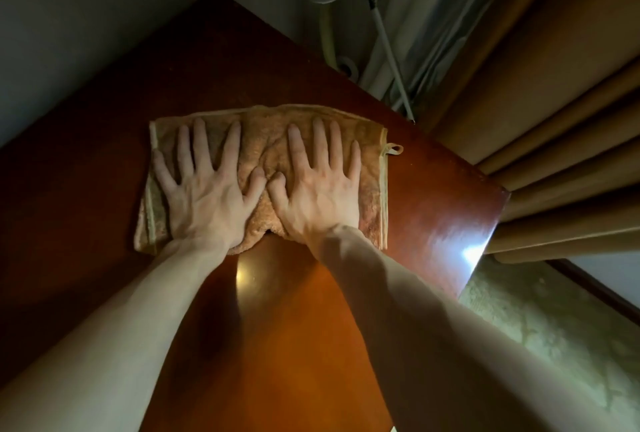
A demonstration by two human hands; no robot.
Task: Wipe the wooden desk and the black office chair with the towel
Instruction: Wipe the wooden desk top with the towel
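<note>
Both hands flat, fingers spread, pressing towel onto wooden desk near its far corner: left hand on towel's left half, right hand on right half, thumbs nearly touching. Curtain hangs at right.

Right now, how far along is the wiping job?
Done: nothing the picture proves. In hand: the left hand and right hand press the towel flat on the wooden desk, fingers spread, near its far corner. Left: the black office chair, not in view.
</note>
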